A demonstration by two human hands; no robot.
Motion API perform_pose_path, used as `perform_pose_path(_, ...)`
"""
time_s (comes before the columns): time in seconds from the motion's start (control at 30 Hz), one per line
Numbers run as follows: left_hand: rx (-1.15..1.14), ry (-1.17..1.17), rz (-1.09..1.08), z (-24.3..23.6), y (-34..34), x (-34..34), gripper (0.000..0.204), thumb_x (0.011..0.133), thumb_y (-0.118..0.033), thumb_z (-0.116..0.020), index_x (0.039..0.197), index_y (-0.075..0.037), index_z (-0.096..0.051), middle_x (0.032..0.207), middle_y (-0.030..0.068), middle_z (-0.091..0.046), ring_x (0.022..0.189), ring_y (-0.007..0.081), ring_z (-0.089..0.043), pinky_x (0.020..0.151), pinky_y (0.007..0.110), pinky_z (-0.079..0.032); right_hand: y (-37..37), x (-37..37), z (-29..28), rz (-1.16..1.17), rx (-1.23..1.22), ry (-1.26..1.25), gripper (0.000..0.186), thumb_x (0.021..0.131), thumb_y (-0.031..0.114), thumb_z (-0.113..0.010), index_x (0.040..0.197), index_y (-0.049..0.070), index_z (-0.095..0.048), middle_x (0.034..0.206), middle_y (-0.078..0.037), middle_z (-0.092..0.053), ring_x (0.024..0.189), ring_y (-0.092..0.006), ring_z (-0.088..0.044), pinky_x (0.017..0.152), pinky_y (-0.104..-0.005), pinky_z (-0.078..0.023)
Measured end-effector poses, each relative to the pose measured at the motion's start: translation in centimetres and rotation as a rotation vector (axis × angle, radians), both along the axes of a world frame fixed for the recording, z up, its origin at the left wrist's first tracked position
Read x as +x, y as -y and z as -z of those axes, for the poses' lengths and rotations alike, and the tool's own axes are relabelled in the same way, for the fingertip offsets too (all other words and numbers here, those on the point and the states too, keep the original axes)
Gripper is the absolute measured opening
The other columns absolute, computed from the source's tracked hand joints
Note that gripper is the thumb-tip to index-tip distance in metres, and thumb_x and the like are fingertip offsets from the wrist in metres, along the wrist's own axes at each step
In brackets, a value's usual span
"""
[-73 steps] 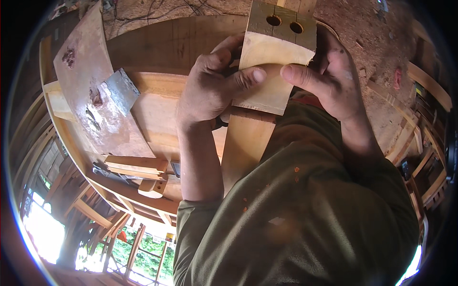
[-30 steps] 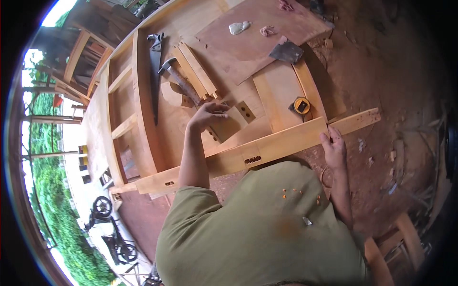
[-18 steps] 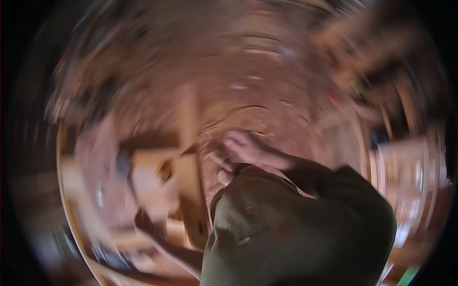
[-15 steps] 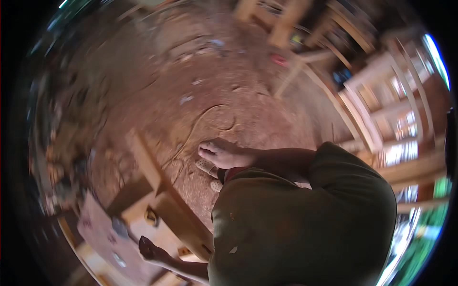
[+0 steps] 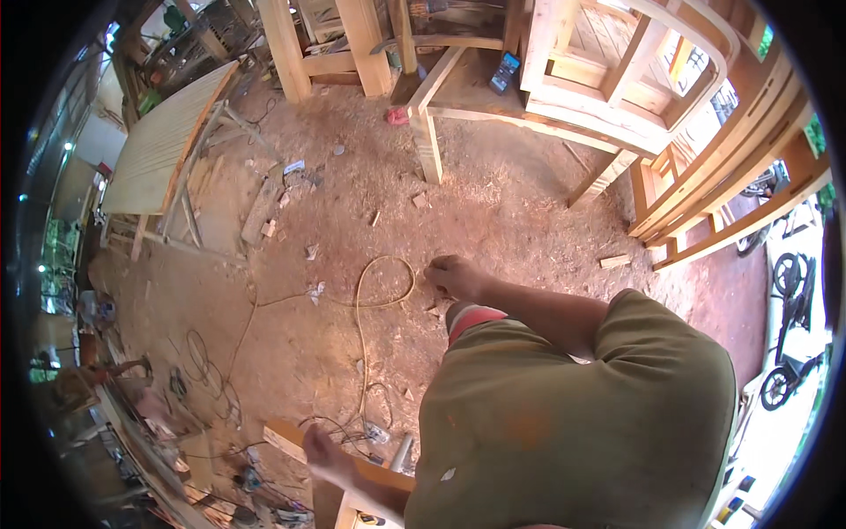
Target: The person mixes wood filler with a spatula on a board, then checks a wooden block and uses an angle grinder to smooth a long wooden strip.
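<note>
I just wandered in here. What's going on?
A person stands in a wood workshop. The right hand, loosely curled, hangs above the littered floor, with nothing seen in it. The left hand is by a wooden beam at the lower edge; whether it touches it, I can't tell. A yellowish cord loops across the floor ahead. Farther off, a phone-like device and a pale wooden frame rest on a table.
</note>
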State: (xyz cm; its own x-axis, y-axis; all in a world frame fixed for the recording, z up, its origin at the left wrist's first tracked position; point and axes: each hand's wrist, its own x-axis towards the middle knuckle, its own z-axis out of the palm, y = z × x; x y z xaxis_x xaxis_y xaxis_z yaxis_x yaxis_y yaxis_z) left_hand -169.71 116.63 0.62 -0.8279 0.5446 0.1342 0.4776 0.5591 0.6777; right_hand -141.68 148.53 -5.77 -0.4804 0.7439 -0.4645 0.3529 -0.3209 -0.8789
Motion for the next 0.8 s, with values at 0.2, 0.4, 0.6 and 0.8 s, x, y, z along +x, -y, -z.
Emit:
perform_pose_path(0.2, -0.29, 0.372, 0.67, 25.8, -3.5, -8.4, 0.026, 0.092, -0.015, -0.062, 0.108, 0.005, -0.067, 0.102, 0.0137, -0.069, 0.089, 0.0263, -0.067, 0.078, 0.035, -0.054, -6.4, 3.0, 6.5, -0.128, 0.279, 0.148, 0.033, 0.089, 0.037, -0.068, 0.093, 0.004, -0.069, 0.083, -0.014, -0.067, 0.082, -0.0257, -0.065, 0.077, -0.0403, -0.05)
perform_pose_path(0.4, -0.835, 0.779, 0.609, 26.4, -9.0, -2.0, 0.026, 0.091, -0.017, -0.064, 0.107, 0.004, -0.067, 0.101, 0.0129, -0.068, 0.088, 0.0258, -0.066, 0.076, 0.036, -0.054, -9.2, 18.3, 14.0, 0.2, 0.092, 0.611, 0.034, 0.086, 0.033, -0.059, 0.109, 0.012, -0.073, 0.105, -0.015, -0.072, 0.097, -0.035, -0.068, 0.084, -0.045, -0.053)
perform_pose_path(0.6, -1.022, 0.776, 0.762, 26.7, -15.0, -1.0, 0.026, 0.089, -0.019, -0.066, 0.105, 0.002, -0.066, 0.1, 0.012, -0.068, 0.086, 0.0252, -0.066, 0.073, 0.036, -0.054, 13.2, 38.4, 22.4, 0.811, -0.375, 0.778, 0.036, 0.089, 0.043, -0.067, 0.102, 0.009, -0.068, 0.085, -0.007, -0.068, 0.064, -0.0211, -0.063, 0.054, -0.0401, -0.05)
perform_pose_path(0.8, -0.845, 0.898, 0.358, 28.6, -26.3, -2.3, 0.033, 0.091, -0.028, -0.063, 0.111, -0.002, -0.061, 0.105, 0.0101, -0.063, 0.092, 0.0262, -0.062, 0.077, 0.039, -0.051, 30.2, 33.8, 14.7, 1.121, -0.849, 0.311, 0.051, 0.095, 0.044, -0.059, 0.133, 0.009, -0.06, 0.119, -0.012, -0.069, 0.09, -0.0275, -0.067, 0.074, -0.051, -0.053)
